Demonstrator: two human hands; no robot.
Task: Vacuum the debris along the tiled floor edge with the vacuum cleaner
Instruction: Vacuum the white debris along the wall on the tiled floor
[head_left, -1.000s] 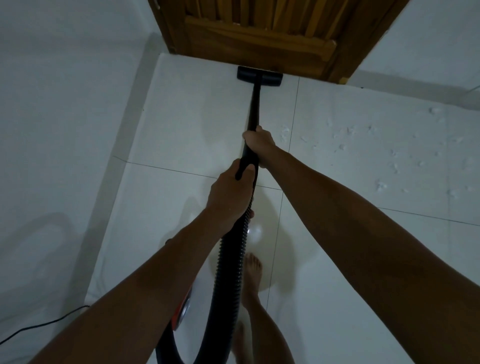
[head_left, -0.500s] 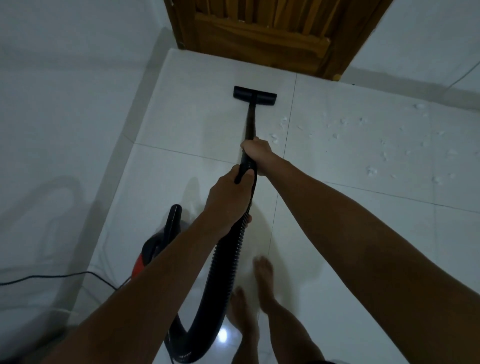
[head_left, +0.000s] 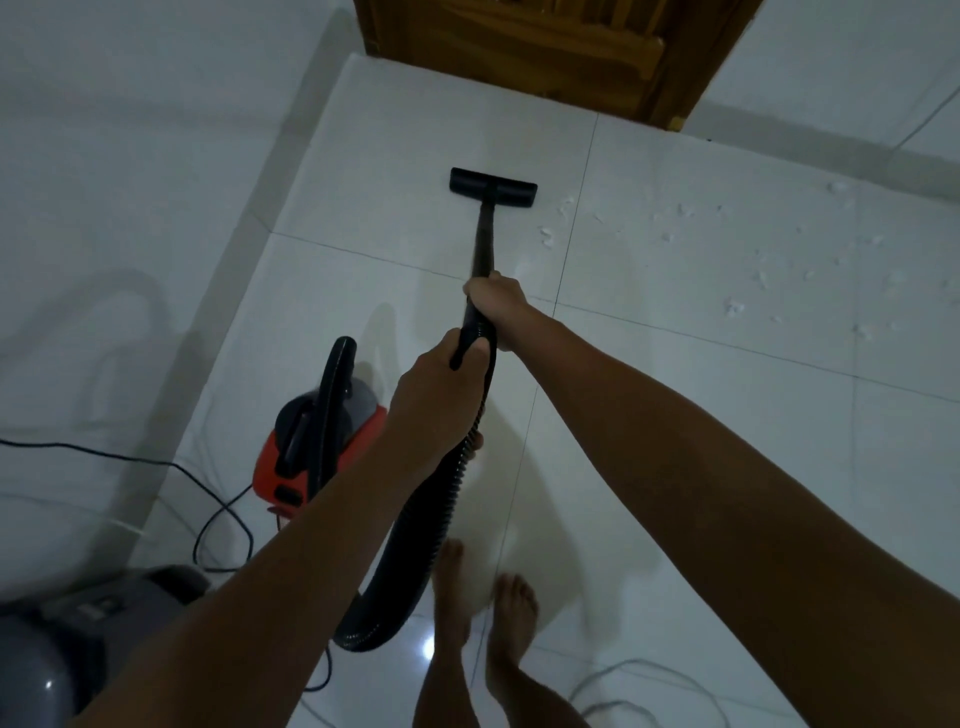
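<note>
Fingers of both hands were curled around the black vacuum wand (head_left: 482, 244): the right hand (head_left: 493, 299) gripped further forward, the left hand (head_left: 431, 400) behind it where the ribbed hose (head_left: 415, 525) began. Wand ran almost straight ahead from the hands to the flat nozzle (head_left: 492, 187) resting on the white tiled floor (head_left: 675, 441). Scattered pale debris (head_left: 727, 260) lay to the right of the nozzle, near the wall edge, closer to the right hand. Red vacuum cleaner (head_left: 322, 441) sat to the left.
</note>
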